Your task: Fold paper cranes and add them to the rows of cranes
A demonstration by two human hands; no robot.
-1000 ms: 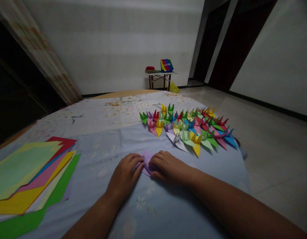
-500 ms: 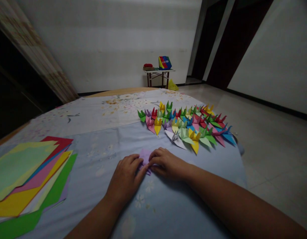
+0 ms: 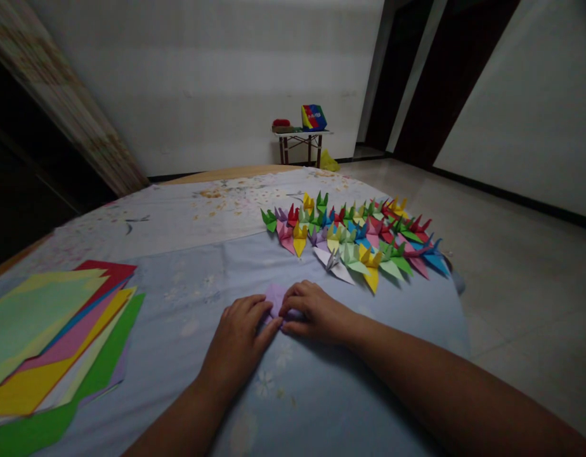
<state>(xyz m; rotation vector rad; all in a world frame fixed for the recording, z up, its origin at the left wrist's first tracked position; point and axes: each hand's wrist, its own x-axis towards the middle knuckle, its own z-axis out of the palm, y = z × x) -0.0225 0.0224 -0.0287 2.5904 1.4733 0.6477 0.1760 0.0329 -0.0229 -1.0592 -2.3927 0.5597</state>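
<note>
The small purple paper [image 3: 274, 293] lies flat on the blue cloth [image 3: 174, 343], in front of the person and between the two hands. One corner points away, toward the table's far wooden rim [image 3: 231, 172]; fingers cover both sides, so which way its long axis runs I cannot tell. The left hand [image 3: 240, 325] has its bent fingers and thumb closed on the left side, and the right hand [image 3: 319, 311] pinches the right side — the two thumb tips nearly meet at the near edge. Bare cloth stretches toward the person and leftward as far as the stack of coloured sheets [image 3: 69, 339], well apart. Beyond and to the right, only a narrower strip separates the right hand from the folded paper cranes [image 3: 352, 254] — their outermost ones stand near the table's right edge, above the tiled floor [image 3: 507, 304].
</note>
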